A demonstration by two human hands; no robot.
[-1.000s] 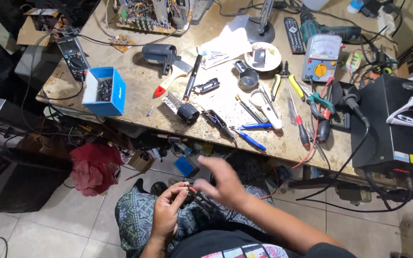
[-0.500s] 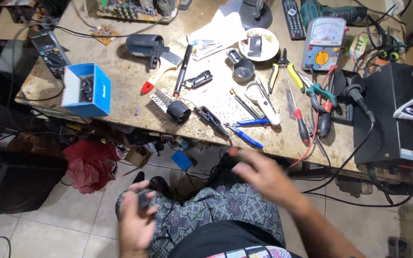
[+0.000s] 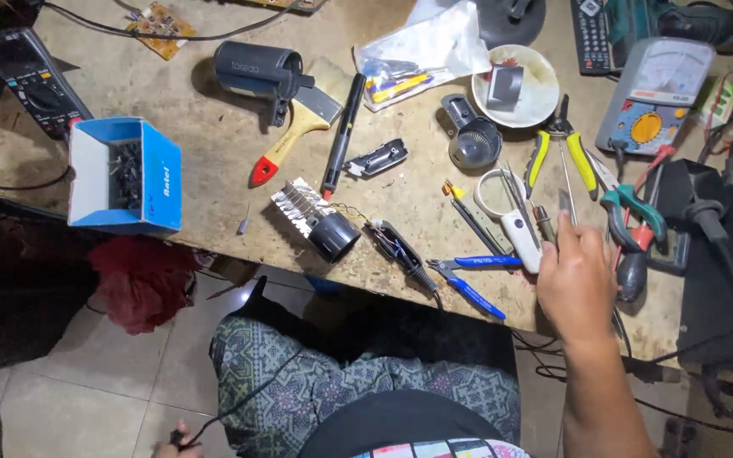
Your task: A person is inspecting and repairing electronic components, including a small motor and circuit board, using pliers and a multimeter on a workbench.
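On the worn, stained workbench [image 3: 214,161], head view: the right hand [image 3: 574,284] is reaching over the near right part of the top, fingers closing around a thin metal tool [image 3: 567,206] whose tip is showing above the knuckles; whether the tool is lifted I cannot tell. Just left of the hand a white-handled magnifier [image 3: 511,212] is lying, with blue-handled pliers [image 3: 468,276] nearer the front edge. Yellow-handled pliers [image 3: 560,153] are sitting just beyond the hand, green-handled pliers [image 3: 634,208] to its right. A finned part with a black cylinder [image 3: 320,222] is resting near the edge at centre. At the left a blue cardboard box [image 3: 125,174] is holding small dark parts. Far right, an analogue meter [image 3: 655,93] is lying face up; a white bowl [image 3: 540,97] is sitting beside it.

Below the bench: pale floor tiles [image 3: 61,399], a red cloth [image 3: 142,280] lying in shadow. The left hand [image 3: 176,443] is showing at the bottom edge, pinching a thin black cable [image 3: 239,403].
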